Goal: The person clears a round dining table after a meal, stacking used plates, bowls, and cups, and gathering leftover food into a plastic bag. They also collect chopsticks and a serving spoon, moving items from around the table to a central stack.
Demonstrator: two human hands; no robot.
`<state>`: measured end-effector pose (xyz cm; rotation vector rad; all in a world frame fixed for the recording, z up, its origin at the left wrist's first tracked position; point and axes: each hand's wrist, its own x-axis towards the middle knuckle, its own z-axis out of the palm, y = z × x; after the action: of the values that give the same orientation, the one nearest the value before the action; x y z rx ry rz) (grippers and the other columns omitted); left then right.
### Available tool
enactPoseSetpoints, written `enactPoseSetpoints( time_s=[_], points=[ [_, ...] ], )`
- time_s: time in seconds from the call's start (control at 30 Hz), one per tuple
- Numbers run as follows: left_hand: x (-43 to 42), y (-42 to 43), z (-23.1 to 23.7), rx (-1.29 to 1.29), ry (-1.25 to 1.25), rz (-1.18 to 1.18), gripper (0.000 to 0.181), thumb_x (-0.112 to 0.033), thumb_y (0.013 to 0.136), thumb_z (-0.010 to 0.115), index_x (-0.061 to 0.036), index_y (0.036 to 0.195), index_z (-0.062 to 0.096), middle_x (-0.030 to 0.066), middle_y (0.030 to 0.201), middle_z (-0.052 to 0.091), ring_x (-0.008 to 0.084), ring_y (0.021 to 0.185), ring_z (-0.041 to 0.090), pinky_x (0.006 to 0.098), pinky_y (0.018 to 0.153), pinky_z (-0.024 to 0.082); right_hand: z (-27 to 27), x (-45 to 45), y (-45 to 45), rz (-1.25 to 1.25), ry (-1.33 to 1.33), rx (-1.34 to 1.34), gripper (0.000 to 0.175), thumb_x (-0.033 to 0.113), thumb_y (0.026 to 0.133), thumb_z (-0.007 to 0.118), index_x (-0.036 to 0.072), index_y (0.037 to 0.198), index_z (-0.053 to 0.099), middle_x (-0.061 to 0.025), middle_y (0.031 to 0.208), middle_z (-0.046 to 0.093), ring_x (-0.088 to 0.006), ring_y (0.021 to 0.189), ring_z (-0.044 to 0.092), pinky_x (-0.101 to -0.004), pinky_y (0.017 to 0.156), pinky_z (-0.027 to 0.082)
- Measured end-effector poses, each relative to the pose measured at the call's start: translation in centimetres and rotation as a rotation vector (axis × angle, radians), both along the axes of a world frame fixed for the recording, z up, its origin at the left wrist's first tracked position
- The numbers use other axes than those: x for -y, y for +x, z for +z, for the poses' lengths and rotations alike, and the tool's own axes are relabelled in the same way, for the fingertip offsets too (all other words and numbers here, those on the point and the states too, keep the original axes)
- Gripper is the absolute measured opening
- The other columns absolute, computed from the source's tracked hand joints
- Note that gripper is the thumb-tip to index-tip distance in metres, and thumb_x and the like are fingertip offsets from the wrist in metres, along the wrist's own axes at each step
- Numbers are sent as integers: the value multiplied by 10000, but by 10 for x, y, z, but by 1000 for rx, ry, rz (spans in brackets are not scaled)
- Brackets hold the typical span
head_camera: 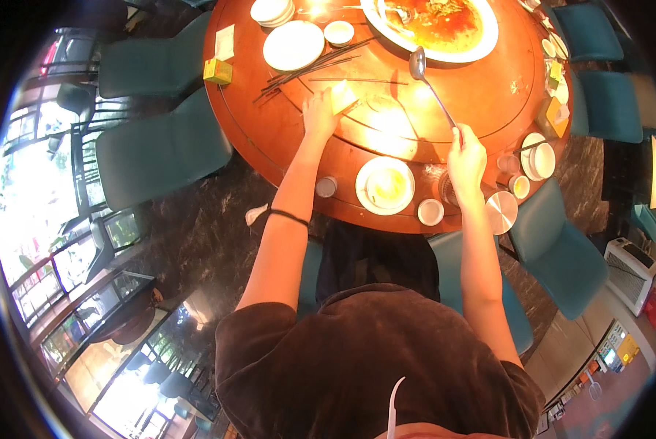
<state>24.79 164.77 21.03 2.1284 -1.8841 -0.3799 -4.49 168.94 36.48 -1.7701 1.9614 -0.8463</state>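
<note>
My right hand (467,162) grips the handle of a metal ladle (417,63). Its bowl is raised over the wooden table, just below the rim of a large white serving bowl (489,46) with reddish, oily food remains. On the left, my left hand (318,114) has its fingers on a small pale yellow packet or box (343,97), partly washed out by glare. Several dark chopsticks (311,67) lie just beyond that hand, and a single chopstick (361,81) lies crosswise past the packet.
A used white plate (385,204) and small cups (430,212) line the near edge. Stacked dishes (272,11), a white plate (293,46) and a yellow box (218,71) stand at left. More bowls (541,161) and a metal cup (501,213) sit at right. Teal chairs (160,156) surround the table.
</note>
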Motion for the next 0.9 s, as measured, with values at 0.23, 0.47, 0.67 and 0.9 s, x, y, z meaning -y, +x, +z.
enactPoseSetpoints(
  time_s=[0.23,0.47,0.67,0.9],
  points=[
    [-49,29,76,-213,-329,221,517,-141,783,610,-17,1253,435,214,1291,417,347,1215,388,463,1034,288,-4,-5,6,-2,63,7,158,154,875,535,25,925,612,-201,801,620,-375,740,598,-418,638,465],
    [-212,93,-9,-590,188,354,864,-21,627,755,-90,1349,285,178,1318,374,320,1198,409,410,961,393,-7,-11,19,32,96,34,163,158,881,531,25,932,611,-211,809,619,-384,758,597,-418,642,464],
    [-193,54,-15,-730,57,598,597,-67,677,762,-61,1202,479,120,1205,514,228,1071,539,325,875,462,-9,-12,21,67,143,-5,169,158,889,526,19,943,606,-233,803,607,-394,757,594,-407,650,462],
    [-181,52,-7,-742,-117,513,547,-101,677,767,-43,1155,508,99,1082,579,207,966,581,309,823,473,-14,-13,27,49,207,106,170,152,891,531,13,956,605,-232,764,594,-364,689,587,-379,636,456]
  ],
)
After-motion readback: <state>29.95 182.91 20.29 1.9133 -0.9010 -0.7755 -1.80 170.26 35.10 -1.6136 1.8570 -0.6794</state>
